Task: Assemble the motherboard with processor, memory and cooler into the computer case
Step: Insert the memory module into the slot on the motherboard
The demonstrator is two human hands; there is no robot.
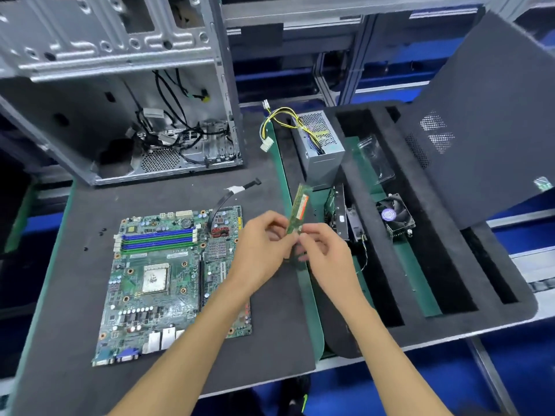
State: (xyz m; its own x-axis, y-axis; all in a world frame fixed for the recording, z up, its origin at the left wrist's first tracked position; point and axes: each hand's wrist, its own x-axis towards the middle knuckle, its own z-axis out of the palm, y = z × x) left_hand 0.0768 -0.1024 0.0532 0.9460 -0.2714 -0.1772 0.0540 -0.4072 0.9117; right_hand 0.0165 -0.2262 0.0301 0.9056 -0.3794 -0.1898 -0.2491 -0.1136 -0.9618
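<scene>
A green motherboard [168, 280] lies flat on the dark foam mat, with blue and green memory slots [159, 237] near its far edge and a processor [154, 277] seated in the socket. My left hand [264, 244] and my right hand [322, 250] both pinch the lower end of a green memory stick [298, 210], which stands nearly upright above the mat, right of the board. The open metal computer case [126, 94] stands at the back left with loose black cables inside. A cooler with a fan [395, 216] sits in a foam tray slot on the right.
A grey power supply [322, 145] with yellow and black wires stands behind the memory stick. A black foam tray [450, 265] with long slots fills the right side, and a dark case side panel [486, 115] leans over it. A black flat cable [228, 199] runs off the board.
</scene>
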